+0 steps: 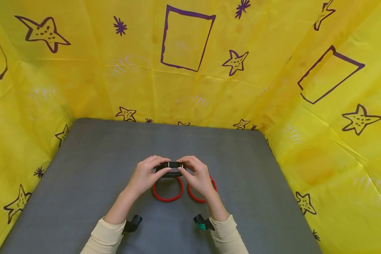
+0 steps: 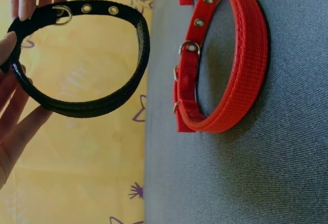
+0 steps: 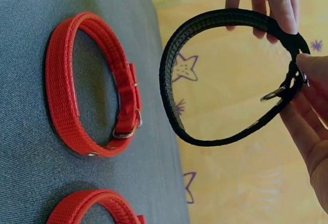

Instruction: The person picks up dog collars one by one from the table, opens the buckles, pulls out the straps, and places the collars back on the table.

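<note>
A black dog collar [image 1: 176, 164], closed into a loop, is held up off the table between both hands. My left hand [image 1: 147, 173] pinches it on one side of the buckle, thumb below and fingers above. On the other side my right hand [image 1: 198, 174] grips the strap by the metal buckle. A D-ring and eyelets show on the black collar [image 2: 92, 108] in the left wrist view. Under the hands, two red dog collars lie as buckled loops: a left red collar [image 1: 167, 200] and a right red collar [image 1: 195, 198] partly hidden by my right hand and wrist.
The grey table [image 1: 165, 141] is bounded by yellow cloth walls [image 1: 139, 81] at the back and both sides, printed with purple stars and shapes. Black wrist-camera mounts [image 1: 133, 223] stick out from the inner side of each wrist, low over the table.
</note>
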`<act>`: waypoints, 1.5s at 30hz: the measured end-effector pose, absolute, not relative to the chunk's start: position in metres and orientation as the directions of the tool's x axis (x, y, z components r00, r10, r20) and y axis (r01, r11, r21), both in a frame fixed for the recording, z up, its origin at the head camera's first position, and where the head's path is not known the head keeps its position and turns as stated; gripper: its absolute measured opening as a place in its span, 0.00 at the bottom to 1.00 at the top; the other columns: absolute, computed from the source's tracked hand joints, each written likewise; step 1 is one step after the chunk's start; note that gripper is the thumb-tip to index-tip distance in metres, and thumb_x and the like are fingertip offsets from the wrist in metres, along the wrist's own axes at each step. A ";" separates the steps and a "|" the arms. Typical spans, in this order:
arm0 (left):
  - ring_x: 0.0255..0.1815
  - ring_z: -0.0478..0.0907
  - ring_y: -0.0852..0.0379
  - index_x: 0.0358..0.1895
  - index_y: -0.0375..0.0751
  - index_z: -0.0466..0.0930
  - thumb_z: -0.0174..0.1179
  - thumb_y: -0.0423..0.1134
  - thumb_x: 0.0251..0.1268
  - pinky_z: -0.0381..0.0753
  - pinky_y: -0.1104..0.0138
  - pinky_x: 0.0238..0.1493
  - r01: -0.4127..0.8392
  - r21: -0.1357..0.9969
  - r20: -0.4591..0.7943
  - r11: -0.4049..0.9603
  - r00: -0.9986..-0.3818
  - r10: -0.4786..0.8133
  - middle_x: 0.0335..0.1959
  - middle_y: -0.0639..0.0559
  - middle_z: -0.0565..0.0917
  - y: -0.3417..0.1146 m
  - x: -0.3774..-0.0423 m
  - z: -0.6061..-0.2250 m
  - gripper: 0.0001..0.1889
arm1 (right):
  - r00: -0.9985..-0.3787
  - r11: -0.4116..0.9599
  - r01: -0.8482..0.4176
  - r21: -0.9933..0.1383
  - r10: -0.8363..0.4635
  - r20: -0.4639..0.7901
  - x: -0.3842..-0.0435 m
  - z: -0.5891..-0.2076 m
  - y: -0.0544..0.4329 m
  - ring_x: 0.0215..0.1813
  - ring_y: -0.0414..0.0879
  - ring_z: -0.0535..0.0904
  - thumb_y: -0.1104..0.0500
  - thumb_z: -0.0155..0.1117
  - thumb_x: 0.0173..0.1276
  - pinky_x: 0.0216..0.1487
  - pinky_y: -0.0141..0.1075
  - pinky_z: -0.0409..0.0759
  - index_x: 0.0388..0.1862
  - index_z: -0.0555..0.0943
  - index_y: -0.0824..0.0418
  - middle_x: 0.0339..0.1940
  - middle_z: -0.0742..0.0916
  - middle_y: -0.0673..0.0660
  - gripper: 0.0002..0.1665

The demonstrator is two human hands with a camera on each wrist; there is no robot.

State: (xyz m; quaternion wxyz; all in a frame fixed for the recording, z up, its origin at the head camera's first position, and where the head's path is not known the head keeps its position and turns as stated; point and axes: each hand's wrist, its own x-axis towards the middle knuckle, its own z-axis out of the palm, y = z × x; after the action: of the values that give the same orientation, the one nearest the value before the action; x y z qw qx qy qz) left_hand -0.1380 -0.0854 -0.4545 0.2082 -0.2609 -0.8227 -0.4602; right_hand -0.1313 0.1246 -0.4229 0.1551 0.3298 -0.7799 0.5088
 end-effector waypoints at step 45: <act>0.42 0.80 0.56 0.45 0.42 0.86 0.74 0.36 0.51 0.82 0.61 0.38 0.627 0.575 0.608 0.526 -0.757 0.238 0.40 0.54 0.85 -0.087 -0.134 -0.451 0.16 | -0.704 0.402 -0.710 -0.578 -0.439 0.559 -0.149 -0.443 0.124 0.49 0.41 0.78 0.65 0.71 0.62 0.49 0.31 0.80 0.48 0.82 0.58 0.47 0.84 0.49 0.15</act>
State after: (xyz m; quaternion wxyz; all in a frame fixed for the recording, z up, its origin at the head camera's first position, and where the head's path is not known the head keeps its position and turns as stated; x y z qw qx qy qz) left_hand -0.1343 -0.0867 -0.4506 0.2350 -0.2569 -0.8412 -0.4137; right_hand -0.1487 0.1239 -0.4429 0.1611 0.3494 -0.8217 0.4205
